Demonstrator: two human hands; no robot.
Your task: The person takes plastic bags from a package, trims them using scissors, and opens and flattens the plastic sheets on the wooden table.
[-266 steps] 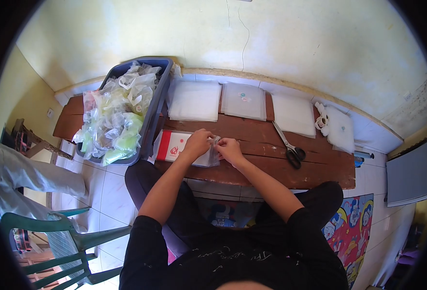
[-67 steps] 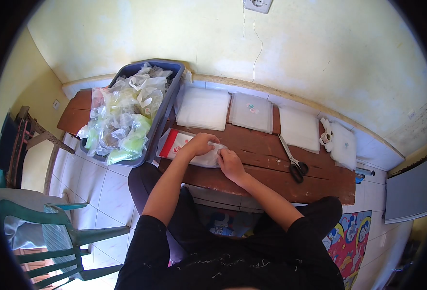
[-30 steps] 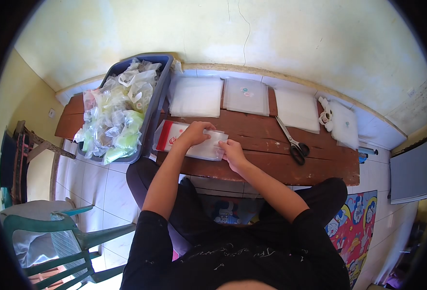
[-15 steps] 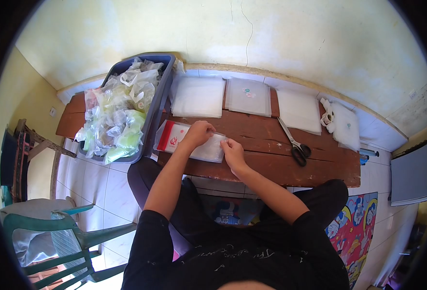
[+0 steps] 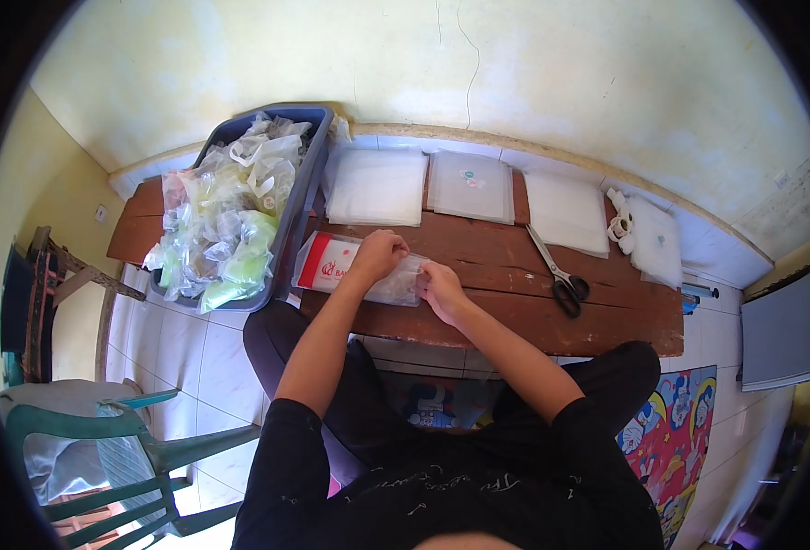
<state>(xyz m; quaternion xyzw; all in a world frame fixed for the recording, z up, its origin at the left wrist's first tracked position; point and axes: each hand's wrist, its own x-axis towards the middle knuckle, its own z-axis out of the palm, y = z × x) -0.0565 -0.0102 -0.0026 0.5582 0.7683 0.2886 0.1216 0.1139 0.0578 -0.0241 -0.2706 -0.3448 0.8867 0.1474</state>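
A clear plastic bag (image 5: 327,266) with a red band and white print lies flat on the brown wooden table (image 5: 506,284), in front of me. Over its upper edge, my left hand (image 5: 379,257) is closed with bent fingers on the plastic. My right hand (image 5: 440,289) pinches the bag's right end, which looks crumpled there. Beyond the hands lie flat stacks of clear plastic bags, among them a left stack (image 5: 376,186) and one with small coloured marks (image 5: 471,188).
At left stands a grey-blue tub (image 5: 309,174) heaped with crumpled plastic bags. Black-handled scissors (image 5: 565,284) lie to the right. Farther right are another bag stack (image 5: 565,211), a white roll (image 5: 620,226) and a last stack (image 5: 657,238). A green chair (image 5: 84,426) stands at lower left.
My right hand has shifted slightly left, and the bag's right end has gone from flat to crumpled. My left hand stays at nearly the same spot.
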